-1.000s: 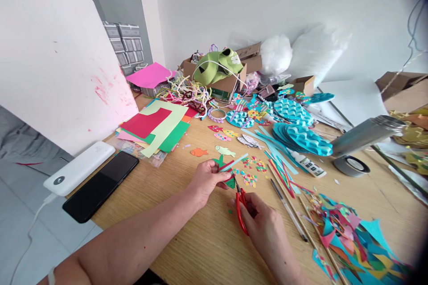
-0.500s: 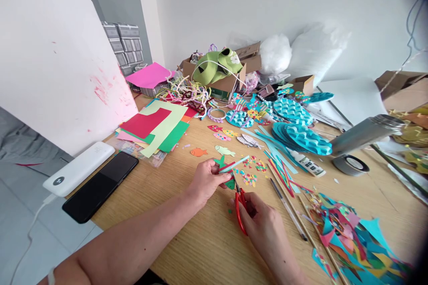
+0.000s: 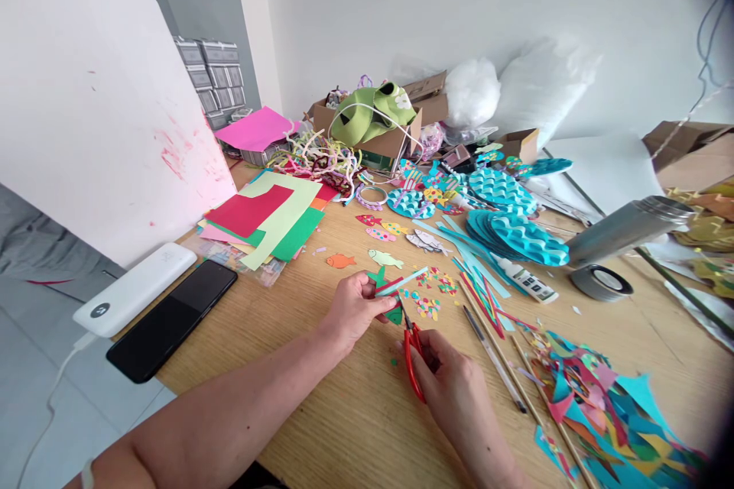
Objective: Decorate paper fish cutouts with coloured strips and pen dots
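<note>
My left hand (image 3: 356, 312) pinches a green paper fish (image 3: 394, 315) together with narrow red and light-blue paper strips (image 3: 410, 280). The strips lie across the fish and stick out to the right; my fingers cover part of the fish. Red-handled scissors (image 3: 414, 363) are gripped in my right hand (image 3: 453, 374), their blades pointing up at the fish's lower right edge. Whether the blades touch the paper I cannot tell. Just beyond my hands lie an orange paper fish (image 3: 341, 260), a pale green one (image 3: 385, 258) and small coloured paper bits (image 3: 429, 309).
Coloured paper sheets (image 3: 269, 214), a phone (image 3: 172, 319) and a white power bank (image 3: 134, 289) sit on the left. To the right are a pen (image 3: 494, 359), wooden sticks (image 3: 553, 412), paper scraps (image 3: 619, 420), a glue bottle (image 3: 528, 280), blue scalloped discs (image 3: 519, 237) and a steel flask (image 3: 628, 231).
</note>
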Tool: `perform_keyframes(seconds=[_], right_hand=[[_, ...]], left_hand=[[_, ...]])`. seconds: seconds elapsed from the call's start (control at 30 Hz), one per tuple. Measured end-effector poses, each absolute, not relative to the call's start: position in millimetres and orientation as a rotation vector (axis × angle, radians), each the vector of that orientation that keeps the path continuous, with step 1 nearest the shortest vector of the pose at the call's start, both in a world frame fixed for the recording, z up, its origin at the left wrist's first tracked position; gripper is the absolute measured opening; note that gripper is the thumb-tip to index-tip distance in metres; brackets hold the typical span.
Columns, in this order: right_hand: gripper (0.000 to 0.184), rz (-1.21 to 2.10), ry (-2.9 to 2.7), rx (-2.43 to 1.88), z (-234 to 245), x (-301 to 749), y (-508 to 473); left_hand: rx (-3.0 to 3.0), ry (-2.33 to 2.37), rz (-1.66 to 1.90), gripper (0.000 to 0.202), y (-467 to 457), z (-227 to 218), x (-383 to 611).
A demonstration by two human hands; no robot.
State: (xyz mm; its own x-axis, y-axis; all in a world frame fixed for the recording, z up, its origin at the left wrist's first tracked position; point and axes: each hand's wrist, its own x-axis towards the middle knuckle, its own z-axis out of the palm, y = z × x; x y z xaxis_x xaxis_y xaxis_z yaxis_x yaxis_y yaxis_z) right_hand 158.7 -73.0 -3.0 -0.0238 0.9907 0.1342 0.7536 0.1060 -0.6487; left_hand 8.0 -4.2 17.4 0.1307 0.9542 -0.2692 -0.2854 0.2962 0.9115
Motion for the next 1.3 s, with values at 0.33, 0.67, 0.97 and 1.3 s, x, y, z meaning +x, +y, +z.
perform_keyframes(seconds=[0.33, 0.67, 0.97, 1.3], right_hand=[[0.042, 0.700, -1.658, -1.707, 5, 158, -72], [0.042, 1.031, -1.156, -1.416, 12, 153, -65], [0.042, 1.006, -1.015, -1.397, 4, 155, -66], [0.038, 1.012, -1.010, -1.364, 7, 153, -68]], left_hand=[[0.811, 1.049, 1.077, 0.028, -3, 18, 7], [0.838, 0.974, 0.994, 0.031, -10, 16, 11], [0.928, 0.957, 0.875, 0.038, -17, 13, 16], [0.857, 0.882, 0.829, 0.034, -16, 14, 14]])
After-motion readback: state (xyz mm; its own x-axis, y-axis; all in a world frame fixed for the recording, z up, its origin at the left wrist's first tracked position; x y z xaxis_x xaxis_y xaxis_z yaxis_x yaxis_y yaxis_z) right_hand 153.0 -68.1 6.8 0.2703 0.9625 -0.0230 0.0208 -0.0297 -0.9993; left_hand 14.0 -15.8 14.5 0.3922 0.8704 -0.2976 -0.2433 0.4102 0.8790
